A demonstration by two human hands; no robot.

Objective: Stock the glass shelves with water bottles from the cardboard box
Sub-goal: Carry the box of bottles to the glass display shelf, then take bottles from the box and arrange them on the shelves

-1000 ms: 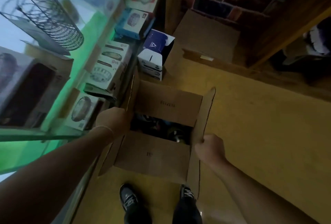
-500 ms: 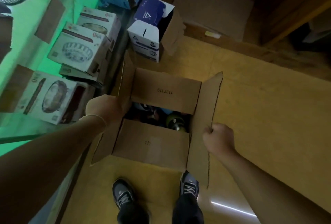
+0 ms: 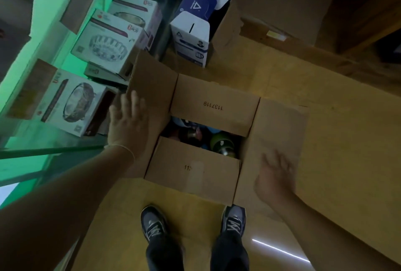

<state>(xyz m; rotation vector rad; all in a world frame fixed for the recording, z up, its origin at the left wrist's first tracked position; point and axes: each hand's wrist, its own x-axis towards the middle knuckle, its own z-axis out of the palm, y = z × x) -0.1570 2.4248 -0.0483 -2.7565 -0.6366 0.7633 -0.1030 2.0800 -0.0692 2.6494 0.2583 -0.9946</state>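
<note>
A brown corrugated cardboard box (image 3: 214, 140) is seen at the centre of the frame, set on a yellowish floor (image 3: 336, 140) with all four flaps folded outward. Printed numbers are carried on the far and near flaps. Through the narrow opening between those two flaps, rounded bottle tops (image 3: 221, 145) are glimpsed in the dark interior, one green with a shiny metal part; the rest cannot be told apart.

The left hand (image 3: 130, 125) is laid flat on the box's left flap, fingers straight and slightly spread, nothing gripped. The right hand (image 3: 275, 175) is held over the right flap with fingers spread and relaxed; it is blurred, and whether the flap is touched cannot be told.

In the left part of the frame, a glass shelf (image 3: 50, 149) with a greenish edge is seen, and glossy white printed cartons (image 3: 106, 45) showing glass bowls are stacked there. A blue-and-white carton (image 3: 195, 21) with an open top is placed just beyond the box, at upper centre. A flat sheet of cardboard (image 3: 280, 4) is seen at upper right. Two dark laced shoes (image 3: 154, 225) are seen at the lower edge, just below the box.
</note>
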